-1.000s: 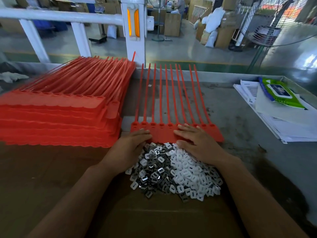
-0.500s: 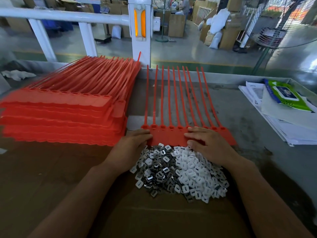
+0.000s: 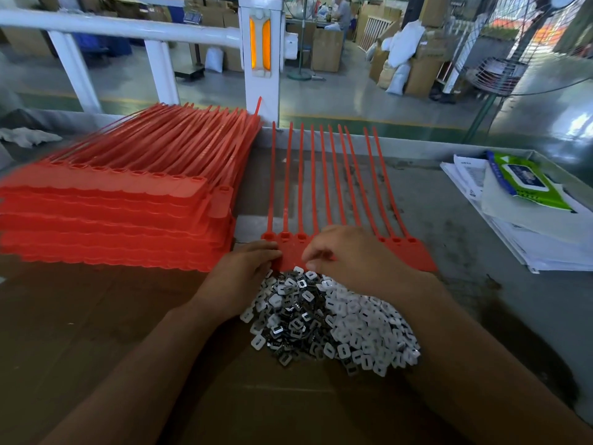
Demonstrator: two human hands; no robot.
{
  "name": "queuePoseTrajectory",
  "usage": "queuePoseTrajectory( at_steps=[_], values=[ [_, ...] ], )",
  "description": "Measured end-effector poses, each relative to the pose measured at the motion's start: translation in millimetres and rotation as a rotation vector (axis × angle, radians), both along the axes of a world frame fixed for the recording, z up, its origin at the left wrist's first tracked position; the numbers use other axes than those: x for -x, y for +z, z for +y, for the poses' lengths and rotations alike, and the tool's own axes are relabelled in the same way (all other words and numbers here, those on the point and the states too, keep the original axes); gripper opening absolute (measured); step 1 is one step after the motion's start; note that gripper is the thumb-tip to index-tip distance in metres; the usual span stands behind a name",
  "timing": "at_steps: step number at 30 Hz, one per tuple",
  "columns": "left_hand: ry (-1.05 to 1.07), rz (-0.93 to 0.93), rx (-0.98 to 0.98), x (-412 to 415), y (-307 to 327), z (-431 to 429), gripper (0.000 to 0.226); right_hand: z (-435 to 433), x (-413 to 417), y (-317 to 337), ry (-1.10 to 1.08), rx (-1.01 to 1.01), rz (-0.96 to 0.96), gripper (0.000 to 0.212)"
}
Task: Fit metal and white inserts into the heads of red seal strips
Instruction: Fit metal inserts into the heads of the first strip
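While the heads that show on either side of the hands look like empty sockets, the blur keeps me from saying for certain that no insert sits in them. A joined row of red seal strips [image 3: 414, 255] lies flat on the grey bench, heads toward the person and tails running off to twelve o'clock. The left hand [image 3: 244, 274] rests on the row's near left corner, fingers fairly straight and pressing it down. The right hand [image 3: 349, 258] hangs over the middle heads with fingers curled toward the strip; whether the fingertips pinch an insert I cannot tell, they are smeared. The two hands are close but not touching.

At six o'clock of the row, just against its near edge, sits the supply on a cardboard sheet [image 3: 288, 396]: metal inserts [image 3: 288, 319] heaped on the left, white inserts [image 3: 369, 329] on the right, the two mingling where they meet. Both heaps are large.

At nine o'clock stands a tall stack of red strips [image 3: 112, 220]; whether those are filled or waiting cannot be read from here. At three o'clock lie papers and a green wipes pack [image 3: 526, 178].

My judgement: this row is barely begun, and most of the fitting lies ahead.
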State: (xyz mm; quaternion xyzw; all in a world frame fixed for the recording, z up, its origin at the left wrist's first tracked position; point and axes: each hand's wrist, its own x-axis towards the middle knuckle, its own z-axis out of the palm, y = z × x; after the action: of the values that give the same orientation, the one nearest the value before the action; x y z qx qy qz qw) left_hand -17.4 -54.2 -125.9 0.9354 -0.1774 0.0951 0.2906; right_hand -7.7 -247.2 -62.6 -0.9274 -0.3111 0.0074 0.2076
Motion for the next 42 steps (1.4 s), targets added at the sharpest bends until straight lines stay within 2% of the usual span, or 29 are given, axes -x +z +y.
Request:
queuePoseTrajectory(
  at_steps=[12, 20, 24, 30, 36, 40, 42],
  values=[
    [-0.024, 0.008, 0.014, 0.0, 0.3, 0.8, 0.033, 27.2, -6.5, -16.7, -0.076, 0.088, 0.085, 0.018],
    [-0.018, 0.002, 0.013, 0.5, 1.3, -0.1, 0.033, 30.7, 0.1, -21.4, -0.061, 0.159, 0.036, 0.025],
    [-0.022, 0.02, 0.015, 0.9, 1.0, -0.9, 0.034, 32.7, 1.0, -25.5, -0.05, 0.162, 0.012, 0.019],
    [-0.024, 0.014, 0.013, 1.0, 0.9, -0.6, 0.034, 29.8, -1.0, -24.3, -0.111, -0.005, 0.114, 0.004],
    [-0.019, 0.014, 0.011, 0.5, -0.1, 0.1, 0.034, 21.5, -2.7, -14.9, -0.209, -0.218, 0.313, 0.023],
    [-0.028, 0.014, 0.009, 0.5, 0.6, -0.1, 0.034, 21.3, -3.2, -15.5, -0.227, -0.29, 0.401, 0.017],
    [-0.029, 0.015, 0.01, 0.6, 0.8, 0.0, 0.034, 20.2, -2.8, -16.6, -0.23, -0.307, 0.429, 0.021]
  ],
)
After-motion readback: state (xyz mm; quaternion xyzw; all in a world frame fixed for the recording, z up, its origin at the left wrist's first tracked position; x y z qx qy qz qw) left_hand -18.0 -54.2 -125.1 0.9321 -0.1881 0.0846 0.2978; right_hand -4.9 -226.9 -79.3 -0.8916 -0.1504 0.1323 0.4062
